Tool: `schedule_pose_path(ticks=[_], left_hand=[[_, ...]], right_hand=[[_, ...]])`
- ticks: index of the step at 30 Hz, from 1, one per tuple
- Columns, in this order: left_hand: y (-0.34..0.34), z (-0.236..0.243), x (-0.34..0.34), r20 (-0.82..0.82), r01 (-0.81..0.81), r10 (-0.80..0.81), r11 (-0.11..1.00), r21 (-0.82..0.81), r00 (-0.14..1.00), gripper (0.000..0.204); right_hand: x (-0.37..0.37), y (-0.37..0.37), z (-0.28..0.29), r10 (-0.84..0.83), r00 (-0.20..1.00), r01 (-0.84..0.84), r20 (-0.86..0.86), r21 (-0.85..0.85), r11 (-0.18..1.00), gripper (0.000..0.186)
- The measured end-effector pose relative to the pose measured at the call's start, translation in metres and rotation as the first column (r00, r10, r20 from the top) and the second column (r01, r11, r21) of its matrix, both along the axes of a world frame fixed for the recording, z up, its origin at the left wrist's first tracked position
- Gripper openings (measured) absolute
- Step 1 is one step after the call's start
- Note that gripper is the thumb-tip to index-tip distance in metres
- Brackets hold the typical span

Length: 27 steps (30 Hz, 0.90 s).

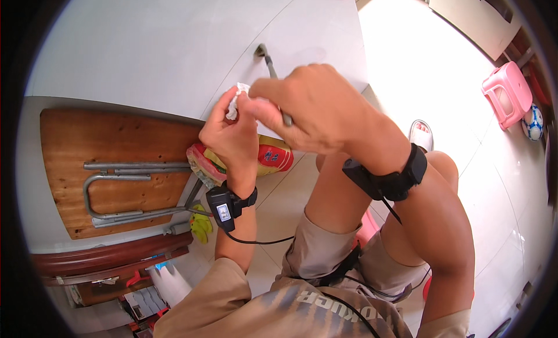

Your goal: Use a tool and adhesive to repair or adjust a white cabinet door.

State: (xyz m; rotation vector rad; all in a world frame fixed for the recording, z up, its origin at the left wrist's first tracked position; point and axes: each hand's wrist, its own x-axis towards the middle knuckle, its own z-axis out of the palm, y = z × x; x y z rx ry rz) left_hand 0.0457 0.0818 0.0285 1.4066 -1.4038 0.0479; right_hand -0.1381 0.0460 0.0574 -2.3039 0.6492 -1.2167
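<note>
The person's left hand (228,134) is raised, fingertips pinched together on a crumpled white piece (233,107), tissue-like, which sits near the lower edge of the white surface (145,41) as seen from the head camera. The right hand (311,108) is closed in a fist around the shaft of a slim grey tool (271,66); its thumb points at the white piece, and slight blur leaves contact between the two uncertain. Tool head projects above the fist, seen against the white surface, left of that surface's lower right corner; cannot tell whether it touches. A black strapped device is on each wrist: left unit (224,208), right unit (401,178). Below the surface's lower edge, at left, stands a wooden board (64,163) with folded metal legs (136,214). A red and yellow bag (273,158) lies behind the left wrist, partly hidden; a bright green item (201,226) is near the board's lower right corner. Toward the right edge of the tiled floor (482,181): pink stool (508,94), with a blue and white ball (532,124) just beside it.
</note>
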Motion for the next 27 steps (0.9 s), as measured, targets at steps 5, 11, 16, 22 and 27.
schedule_pose_path(ticks=[5, 11, 16, 22, 27], left_hand=[[0.002, 0.038, -0.019, -0.206, -0.038, 0.038, 0.999, 0.003, 0.978, 0.026], [0.015, 0.064, -0.015, -0.794, 0.267, -0.191, 0.963, -0.038, 0.577, 0.025], [0.011, 0.061, -0.008, -0.952, 0.446, -0.19, 0.893, -0.066, 0.239, 0.011], [0.006, 0.058, -0.013, -0.987, 0.526, -0.135, 0.848, -0.068, 0.091, 0.01], [-0.002, 0.043, -0.016, -0.969, 0.63, -0.045, 0.753, -0.192, -0.243, 0.009]], right_hand=[[0.011, -0.009, 0.021, -0.206, 0.944, 0.2, 0.259, 0.049, 0.979, 0.031], [-0.005, -0.01, 0.007, -0.2, 0.944, 0.203, 0.262, 0.014, 0.979, 0.038], [0.003, -0.015, 0.016, -0.226, 0.932, 0.229, 0.284, 0.021, 0.973, 0.036], [-0.001, -0.005, 0.006, -0.252, 0.95, 0.254, 0.183, 0.015, 0.967, 0.033], [0.003, -0.015, 0.013, -0.273, 0.92, 0.283, 0.281, 0.005, 0.959, 0.031]])
